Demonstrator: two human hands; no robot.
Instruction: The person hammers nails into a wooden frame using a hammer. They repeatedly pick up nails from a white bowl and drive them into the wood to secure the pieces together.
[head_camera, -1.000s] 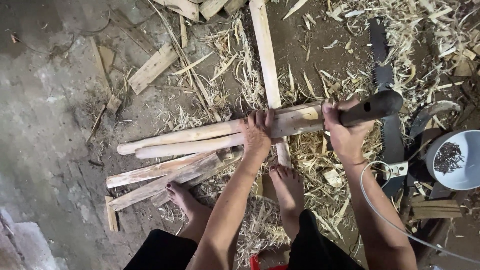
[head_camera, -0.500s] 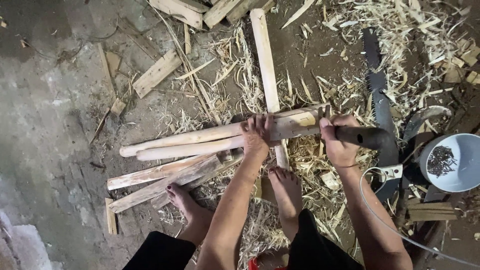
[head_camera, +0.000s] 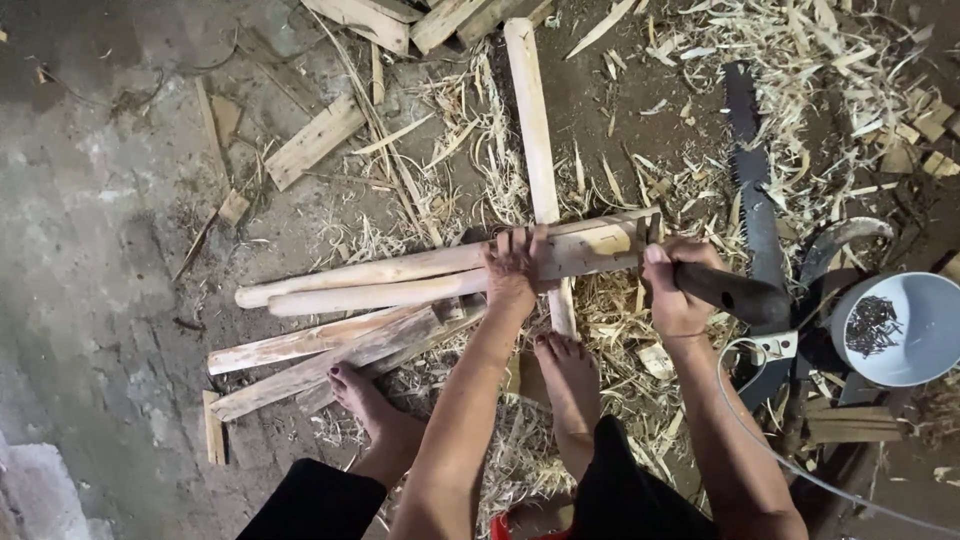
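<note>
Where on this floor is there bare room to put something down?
The bare concrete floor left of the rounded sticks is open. The right side is crowded: shavings, a saw, a white bowl. The middle is taken by the left hand and right hand.

The wooden stick (head_camera: 400, 268), pale and rounded along its left length, lay nearly level across the floor, its squared, freshly cut right end raised slightly and pinned under the left hand (head_camera: 515, 268). A second rounded stick (head_camera: 370, 297) lay just below it, touching. The dark-handled blade tool (head_camera: 715, 288) was gripped in the right hand (head_camera: 680, 295), its thin metal edge set upright against the squared end.
</note>
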